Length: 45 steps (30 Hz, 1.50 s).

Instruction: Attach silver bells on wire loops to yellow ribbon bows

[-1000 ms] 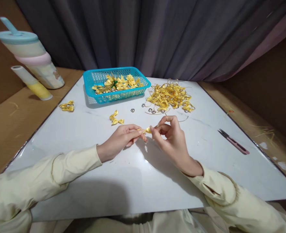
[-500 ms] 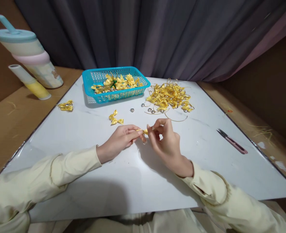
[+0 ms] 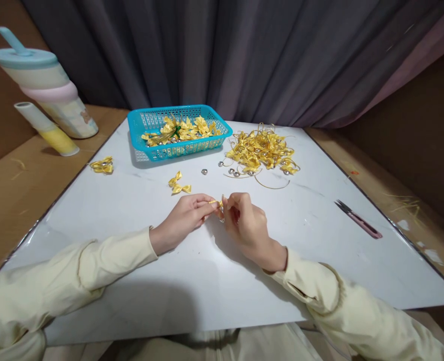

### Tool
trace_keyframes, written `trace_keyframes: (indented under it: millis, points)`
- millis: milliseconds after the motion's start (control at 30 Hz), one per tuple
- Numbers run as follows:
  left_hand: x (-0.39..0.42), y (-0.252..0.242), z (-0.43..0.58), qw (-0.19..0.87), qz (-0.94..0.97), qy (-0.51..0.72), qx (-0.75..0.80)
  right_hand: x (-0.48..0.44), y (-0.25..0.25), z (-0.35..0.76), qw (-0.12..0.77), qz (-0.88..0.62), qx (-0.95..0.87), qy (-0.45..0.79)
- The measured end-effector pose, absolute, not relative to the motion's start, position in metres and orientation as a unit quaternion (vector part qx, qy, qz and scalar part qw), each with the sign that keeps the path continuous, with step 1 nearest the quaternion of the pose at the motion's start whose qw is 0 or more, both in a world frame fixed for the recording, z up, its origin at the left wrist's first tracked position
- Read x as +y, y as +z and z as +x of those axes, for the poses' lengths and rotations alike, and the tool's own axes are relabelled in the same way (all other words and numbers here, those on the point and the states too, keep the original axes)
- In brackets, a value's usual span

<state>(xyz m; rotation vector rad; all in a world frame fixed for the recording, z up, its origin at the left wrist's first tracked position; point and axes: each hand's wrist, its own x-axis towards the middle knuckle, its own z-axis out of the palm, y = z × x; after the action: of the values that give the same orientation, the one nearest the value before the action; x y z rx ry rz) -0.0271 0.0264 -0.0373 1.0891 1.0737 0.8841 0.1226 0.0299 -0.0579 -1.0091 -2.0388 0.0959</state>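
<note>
Over the middle of the white tabletop, my left hand (image 3: 191, 215) pinches a small yellow ribbon bow (image 3: 220, 203) between thumb and fingertips. My right hand (image 3: 246, 223) meets it from the other side, thumb and forefinger pressed together at the bow's right end; whatever fine piece it grips there is hidden. Just beyond my left hand lie loose yellow bows (image 3: 180, 188). A silver heart-shaped bell (image 3: 204, 171) rests by itself farther back. Behind my right hand is a heap of yellow bows (image 3: 261, 148) with gold cords and silver bells.
A blue plastic basket (image 3: 139, 145) holding bows stands at the back. Thread snips (image 3: 359, 219) with pink handles lie at right. More bows (image 3: 103, 165) sit near the left edge. A tumbler (image 3: 58, 95) and a yellow thread spool (image 3: 52, 133) stand beyond the table's left edge.
My right hand has moved left and closer to my left hand, its raised fingers now curled lower. My left hand keeps its pinch on the bow, nearly still.
</note>
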Motion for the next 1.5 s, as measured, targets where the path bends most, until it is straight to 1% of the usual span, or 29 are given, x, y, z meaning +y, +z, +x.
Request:
trace_keyframes:
  millis: [100, 467, 667, 767, 967, 1367, 1500]
  points:
    - [0.026, -0.039, -0.028, 0.637, 0.473, 0.39, 0.468, 0.03, -0.059, 0.122, 0.425, -0.391, -0.815, 0.041]
    - [0.025, -0.041, -0.028, 0.627, 0.48, 0.393, 0.472, 0.032, -0.064, 0.124, 0.398, -0.378, -0.834, 0.062]
    - [0.024, -0.041, -0.029, 0.628, 0.493, 0.394, 0.456, 0.034, -0.066, 0.121, 0.399, -0.402, -0.821, 0.076]
    - [0.023, -0.04, -0.028, 0.633, 0.49, 0.395, 0.452, 0.033, -0.059, 0.119, 0.422, -0.418, -0.794, 0.127]
    - [0.024, -0.037, -0.027, 0.638, 0.467, 0.413, 0.451, 0.023, -0.036, 0.123, 0.443, -0.43, -0.724, 0.309]
    - [0.024, -0.032, -0.029, 0.641, 0.478, 0.399, 0.449, 0.032, -0.032, 0.128, 0.458, -0.414, -0.601, 0.507]
    - [0.024, -0.034, -0.029, 0.642, 0.488, 0.389, 0.445, 0.033, -0.031, 0.127, 0.441, -0.419, -0.576, 0.546]
